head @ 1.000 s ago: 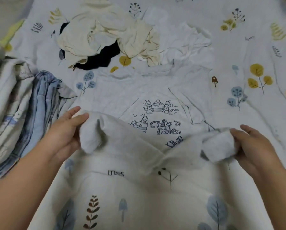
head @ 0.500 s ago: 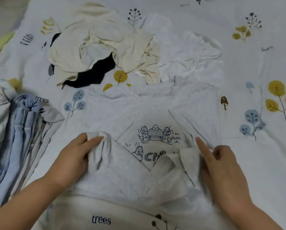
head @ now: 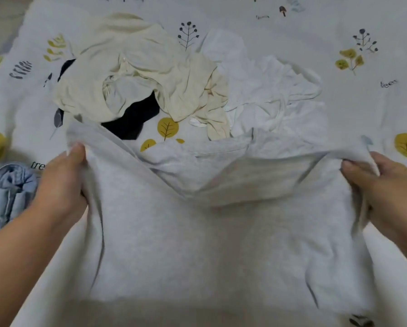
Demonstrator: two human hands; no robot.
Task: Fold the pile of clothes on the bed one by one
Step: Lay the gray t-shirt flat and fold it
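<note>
A light grey T-shirt (head: 197, 244) lies across the middle of the bed, its lower half lifted and carried up over the upper half, so the printed front is hidden. My left hand (head: 63, 185) grips the hem's left corner. My right hand (head: 381, 192) grips the right corner. Both corners are held above the shirt, near its collar end. Behind it sits the unfolded pile: a cream garment (head: 136, 74), a black garment (head: 134, 119) under it, and white clothes (head: 268, 90) to the right.
The bed sheet (head: 362, 102) is white with leaf and tree prints. A blue and white striped bundle of fabric (head: 6, 197) lies at the left edge, just beside my left forearm.
Both hands have taken the hem corners and carried them up and away from me, spreading apart. The Chip 'n Dale print is now covered by the folded-over fabric.
</note>
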